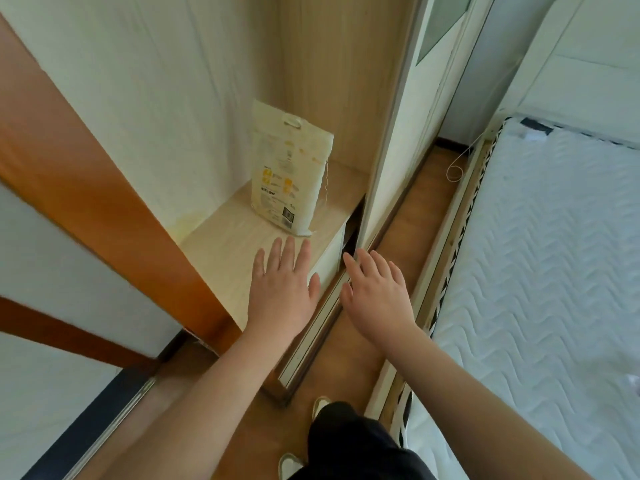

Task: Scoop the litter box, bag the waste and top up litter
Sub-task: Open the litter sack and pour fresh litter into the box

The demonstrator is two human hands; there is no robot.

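Head view: two bare hands reach toward a cream plastic litter bag with yellow print [291,174].
It stands upright on the pale wooden wardrobe shelf [221,244]; left hand [282,289] and right hand [377,296], fingers spread, hold nothing, short of it, beside a white quilted mattress [540,254].

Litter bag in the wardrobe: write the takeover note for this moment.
Hands: left hand and right hand both open, stretched toward the shelf, holding nothing.
Things: litter bag stands upright on the wardrobe shelf, in its back corner, untouched. Litter box, scoop and waste bag are not in view.
Done: nothing visible.
Left: probably take the bag, then scoop, bag the waste and top up.
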